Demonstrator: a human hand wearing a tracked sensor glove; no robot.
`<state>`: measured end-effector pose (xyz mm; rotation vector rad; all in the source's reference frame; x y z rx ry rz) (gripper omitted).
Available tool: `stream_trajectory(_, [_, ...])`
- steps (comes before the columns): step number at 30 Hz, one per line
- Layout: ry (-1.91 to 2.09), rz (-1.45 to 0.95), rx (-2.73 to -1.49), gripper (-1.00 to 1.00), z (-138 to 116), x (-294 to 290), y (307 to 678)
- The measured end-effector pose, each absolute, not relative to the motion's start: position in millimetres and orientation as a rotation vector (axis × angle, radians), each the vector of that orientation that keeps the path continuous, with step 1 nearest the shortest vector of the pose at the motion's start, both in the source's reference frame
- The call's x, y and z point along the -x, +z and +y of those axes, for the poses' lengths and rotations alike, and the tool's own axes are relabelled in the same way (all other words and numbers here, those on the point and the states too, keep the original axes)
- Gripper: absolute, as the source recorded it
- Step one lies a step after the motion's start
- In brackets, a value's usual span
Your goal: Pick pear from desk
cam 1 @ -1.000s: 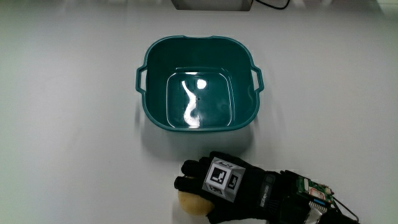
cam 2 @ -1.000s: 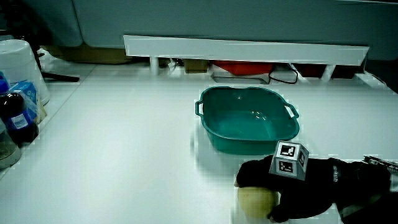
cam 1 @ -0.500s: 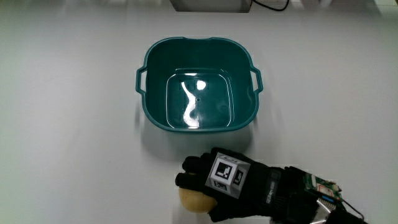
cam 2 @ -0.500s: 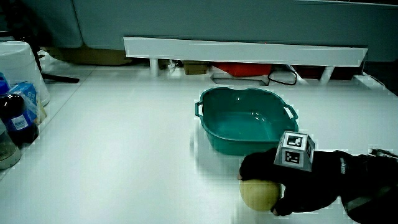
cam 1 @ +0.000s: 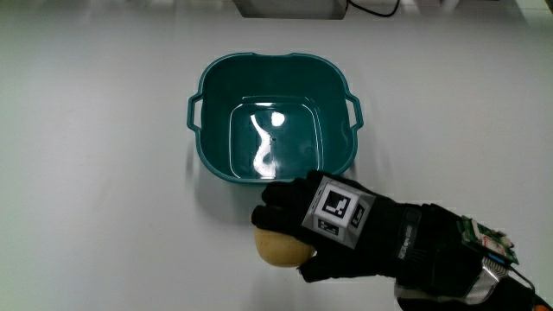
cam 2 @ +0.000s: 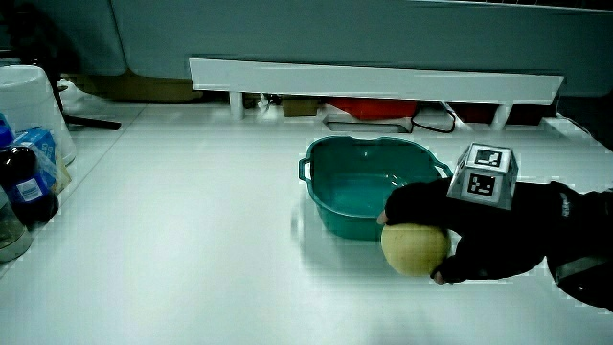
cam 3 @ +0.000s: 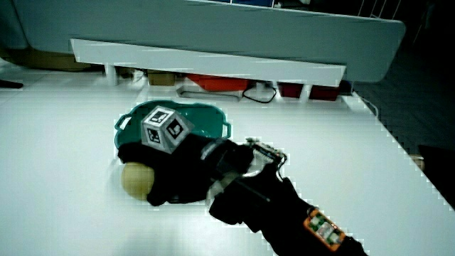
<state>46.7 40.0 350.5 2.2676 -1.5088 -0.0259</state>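
You are working over a smooth white table (cam 1: 104, 173), its matte top catching soft glare. A low white partition (cam 2: 374, 79) is running along the table's edge farthest from you. On the table a teal plastic basin (cam 1: 275, 117) is sitting, squarish with rounded corners, a small loop handle on two facing sides and a glossy floor throwing back a bright streak of light.

Your hand (cam 1: 333, 226), in a black fabric glove, is holding just at the basin's near rim, nearer to you than the basin's middle. The small patterned cube (cam 1: 339, 211) is riding on its back, hard-edged, black marks on white faces.

Your fingers (cam 1: 278, 207) are wrapping over the pear (cam 1: 281, 246), gripping it. The pear is a rounded, pale yellow, smooth-skinned lump, showing lifted clear of the table in a side view (cam 2: 415, 249), just in front of the basin's near wall.
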Motion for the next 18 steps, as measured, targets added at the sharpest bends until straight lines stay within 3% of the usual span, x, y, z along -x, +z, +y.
stream_trajectory(3, [-0.033,-1.501,-2.277,1.0,34.1,-47.9,342.8])
stream_trajectory(4, [-0.024,-1.515,-2.334,1.0,34.5,-50.0,349.5])
stream_trajectory(6, [-0.028,-1.497,-2.286,1.0,31.3,-49.1,343.7])
stream_trajectory(10, [-0.02,-1.477,-2.303,1.0,24.3,-49.7,345.4])
stream_trajectory(13, [0.218,-1.442,-2.368,1.0,16.3,-51.2,350.3])
stream_trajectory(18, [0.19,-1.408,-2.42,1.0,-3.3,-50.7,358.2])
